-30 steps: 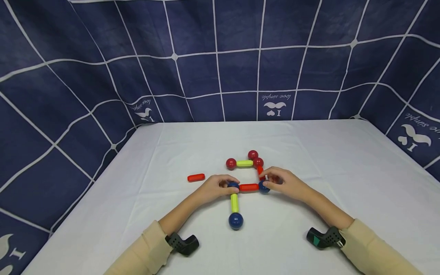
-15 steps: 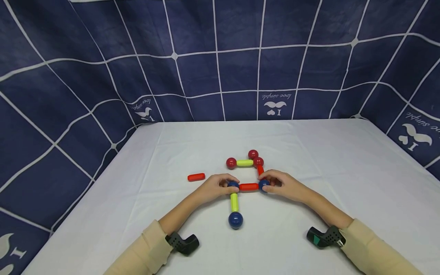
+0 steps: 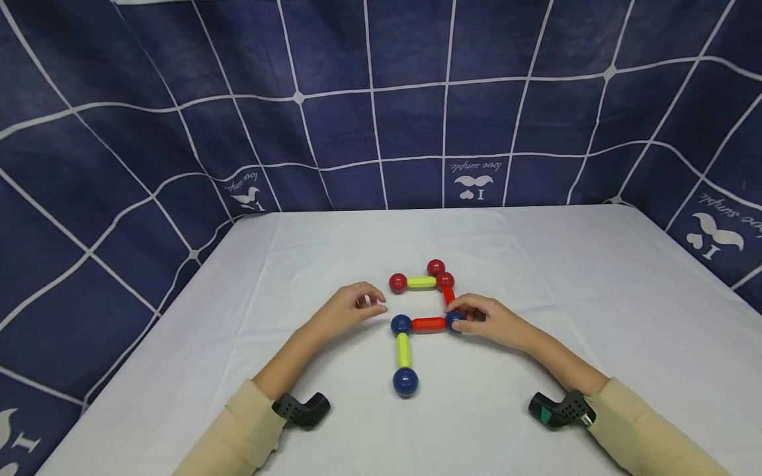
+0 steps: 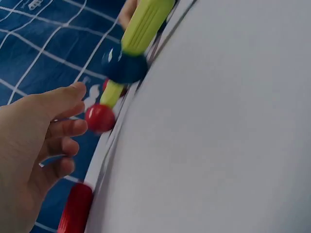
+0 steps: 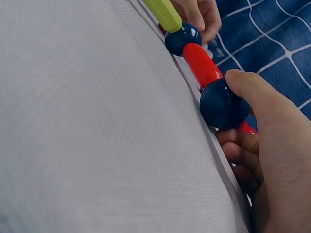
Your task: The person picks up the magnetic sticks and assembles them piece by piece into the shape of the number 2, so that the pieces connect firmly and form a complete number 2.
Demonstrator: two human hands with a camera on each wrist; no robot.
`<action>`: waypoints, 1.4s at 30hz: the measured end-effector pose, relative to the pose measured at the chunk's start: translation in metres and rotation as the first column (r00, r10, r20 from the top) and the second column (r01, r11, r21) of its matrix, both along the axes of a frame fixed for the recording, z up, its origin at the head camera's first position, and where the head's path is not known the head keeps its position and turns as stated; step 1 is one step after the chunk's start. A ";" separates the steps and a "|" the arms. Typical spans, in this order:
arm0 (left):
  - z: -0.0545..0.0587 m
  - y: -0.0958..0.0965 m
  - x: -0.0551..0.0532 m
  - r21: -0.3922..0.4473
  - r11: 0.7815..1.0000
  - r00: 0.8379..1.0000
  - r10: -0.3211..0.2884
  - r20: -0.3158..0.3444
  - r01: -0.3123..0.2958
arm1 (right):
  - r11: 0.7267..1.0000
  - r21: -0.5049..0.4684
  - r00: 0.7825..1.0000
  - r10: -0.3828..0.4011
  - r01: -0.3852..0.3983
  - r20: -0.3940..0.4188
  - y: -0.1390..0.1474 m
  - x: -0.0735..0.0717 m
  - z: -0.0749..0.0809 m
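Observation:
My right hand holds the right blue ball between thumb and fingers. From it a red rod runs left to another blue ball. A yellow-green rod links that to a nearer blue ball. Behind the right ball, a second red rod reaches a red ball. My left hand hovers left of the chain, fingers loosely bent, holding nothing. A loose red rod lies near its fingers in the left wrist view; the left hand hides it in the head view.
At the back, a yellow-green rod joins the red corner ball to a left red ball. Another red ball sits just behind the corner. A white cloth covers the table; a navy checked curtain hangs behind.
My left hand has let go of the left blue ball and moved left, over the loose red rod. My right hand has closed its thumb and fingers on the right blue ball and stays there.

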State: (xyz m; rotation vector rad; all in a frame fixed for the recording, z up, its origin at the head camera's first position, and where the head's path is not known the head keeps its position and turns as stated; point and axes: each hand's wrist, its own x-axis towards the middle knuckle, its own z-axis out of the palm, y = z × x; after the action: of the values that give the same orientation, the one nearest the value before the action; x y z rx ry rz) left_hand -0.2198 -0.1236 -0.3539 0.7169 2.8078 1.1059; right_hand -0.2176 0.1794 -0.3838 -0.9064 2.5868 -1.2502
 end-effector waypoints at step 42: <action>0.037 -0.001 0.016 -0.045 0.991 0.968 -0.117 0.221 0.130 | 1.000 -0.018 0.999 0.000 0.000 0.040 0.000 0.000 0.000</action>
State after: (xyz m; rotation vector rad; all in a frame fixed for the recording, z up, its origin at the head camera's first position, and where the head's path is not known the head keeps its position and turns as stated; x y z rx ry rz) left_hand -0.2034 -0.1245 -0.3166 0.7065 2.5642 1.0086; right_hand -0.2175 0.1789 -0.3837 -0.8759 2.5493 -1.2800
